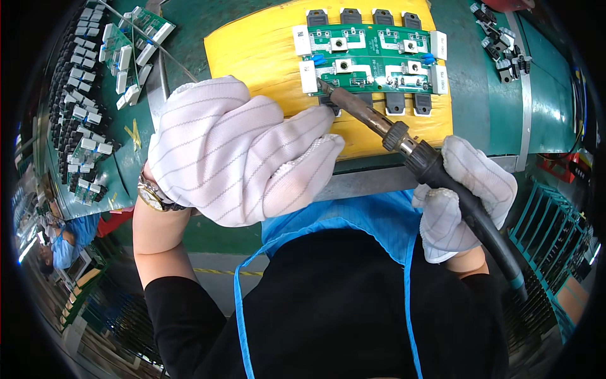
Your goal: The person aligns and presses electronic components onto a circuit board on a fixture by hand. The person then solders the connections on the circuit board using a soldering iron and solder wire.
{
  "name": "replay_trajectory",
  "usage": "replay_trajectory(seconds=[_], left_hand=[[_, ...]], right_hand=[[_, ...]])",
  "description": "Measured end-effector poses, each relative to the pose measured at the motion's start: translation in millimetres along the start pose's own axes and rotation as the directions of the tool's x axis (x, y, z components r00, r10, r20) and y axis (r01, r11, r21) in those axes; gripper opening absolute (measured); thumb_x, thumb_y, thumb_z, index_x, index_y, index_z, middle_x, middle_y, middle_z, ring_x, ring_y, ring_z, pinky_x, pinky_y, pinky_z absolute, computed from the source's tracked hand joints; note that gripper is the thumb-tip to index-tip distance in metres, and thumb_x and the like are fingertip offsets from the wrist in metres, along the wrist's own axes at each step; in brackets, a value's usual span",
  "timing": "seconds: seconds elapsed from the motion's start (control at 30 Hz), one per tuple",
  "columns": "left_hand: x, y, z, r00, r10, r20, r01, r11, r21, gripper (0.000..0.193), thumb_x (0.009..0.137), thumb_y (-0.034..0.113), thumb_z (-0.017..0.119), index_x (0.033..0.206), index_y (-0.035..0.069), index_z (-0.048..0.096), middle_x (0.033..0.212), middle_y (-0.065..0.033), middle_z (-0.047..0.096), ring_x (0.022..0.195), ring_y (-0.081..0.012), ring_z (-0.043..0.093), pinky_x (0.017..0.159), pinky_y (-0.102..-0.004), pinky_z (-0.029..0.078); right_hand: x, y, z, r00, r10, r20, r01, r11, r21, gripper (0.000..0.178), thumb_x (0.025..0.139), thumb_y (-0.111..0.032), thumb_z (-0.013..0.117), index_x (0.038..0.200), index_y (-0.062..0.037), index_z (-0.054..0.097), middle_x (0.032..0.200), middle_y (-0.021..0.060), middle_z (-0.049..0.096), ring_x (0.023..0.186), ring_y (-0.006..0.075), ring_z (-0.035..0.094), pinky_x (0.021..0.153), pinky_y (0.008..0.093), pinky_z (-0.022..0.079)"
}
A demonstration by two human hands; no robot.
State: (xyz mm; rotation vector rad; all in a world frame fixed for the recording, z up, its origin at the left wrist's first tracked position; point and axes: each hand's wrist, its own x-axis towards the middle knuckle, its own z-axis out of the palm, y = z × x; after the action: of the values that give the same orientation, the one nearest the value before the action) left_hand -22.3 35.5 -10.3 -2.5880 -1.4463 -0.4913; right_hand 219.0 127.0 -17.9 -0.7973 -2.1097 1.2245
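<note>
A green circuit board (379, 61) lies on a yellow block (265, 63), with white blocks at its ends and black transistors along both long edges. In my right hand (464, 199), gloved in white, is a black-handled soldering iron (435, 167). Its tip points up and left, at the board's lower left corner. My left hand (243, 155), gloved too, is curled in front of the block. Its fingertips meet a black transistor (331, 105) at that same corner. What its fingers close on is hidden by the glove. A thin wire-like rod (148, 39) runs from the upper left toward this hand.
Several finished-looking boards (136, 50) lie at upper left, beside rows of black-and-white components (82, 107). Loose black parts (503, 47) are piled at upper right. A metal edge (366, 183) borders the green bench. A green rack (549, 221) stands at right; another person (66, 243) is far left.
</note>
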Motion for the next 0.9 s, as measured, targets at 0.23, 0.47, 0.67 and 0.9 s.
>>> replay_trajectory(seconds=[0.23, 0.47, 0.67, 0.9], left_hand=[[-6, -1, 7, 0.999, 0.018, -0.050, -0.021, 0.997, -0.069, 0.028, 0.070, 0.011, 0.067, 0.098, 0.009, 0.067, 0.103, -0.0060, 0.071, 0.062, -0.0175, 0.058, 0.060, -0.0335, 0.045], [-4, -6, 6, 0.995, 0.073, -0.065, -0.075, 0.997, -0.032, 0.033, 0.069, 0.011, 0.068, 0.102, 0.008, 0.063, 0.103, -0.0073, 0.071, 0.057, -0.0158, 0.057, 0.054, -0.0311, 0.044], [-3, -7, 10, 0.988, 0.111, -0.111, -0.113, 0.994, -0.006, 0.035, 0.070, 0.010, 0.069, 0.104, 0.008, 0.061, 0.102, -0.0075, 0.071, 0.052, -0.0133, 0.053, 0.048, -0.0279, 0.040], [-3, -9, 10, 0.986, 0.099, -0.134, -0.107, 0.993, -0.051, 0.034, 0.070, 0.010, 0.069, 0.103, 0.007, 0.061, 0.100, -0.0072, 0.072, 0.053, -0.0134, 0.053, 0.048, -0.0281, 0.040]], right_hand=[[-2, -3, 8, 0.995, 0.054, -0.084, -0.056, 0.998, -0.021, 0.063, 0.087, -0.054, 0.060, 0.081, 0.0093, 0.055, 0.059, 0.0078, 0.055, 0.048, 0.0113, 0.057, 0.048, 0.0217, 0.042], [2, 9, -6, 0.979, -0.183, 0.085, 0.191, 0.976, -0.101, 0.052, 0.092, -0.047, 0.056, 0.091, 0.0049, 0.053, 0.057, 0.0082, 0.052, 0.044, 0.0106, 0.052, 0.044, 0.0232, 0.040], [0, 10, -9, 0.984, -0.117, -0.137, 0.113, 0.993, -0.037, 0.053, 0.092, -0.049, 0.056, 0.096, 0.0033, 0.053, 0.064, 0.0097, 0.053, 0.043, 0.0106, 0.051, 0.041, 0.0222, 0.039], [-2, 9, -11, 0.925, -0.042, -0.378, 0.057, 0.998, 0.029, 0.055, 0.091, -0.052, 0.056, 0.102, 0.0013, 0.052, 0.073, 0.0114, 0.054, 0.041, 0.0105, 0.049, 0.038, 0.0211, 0.038]])
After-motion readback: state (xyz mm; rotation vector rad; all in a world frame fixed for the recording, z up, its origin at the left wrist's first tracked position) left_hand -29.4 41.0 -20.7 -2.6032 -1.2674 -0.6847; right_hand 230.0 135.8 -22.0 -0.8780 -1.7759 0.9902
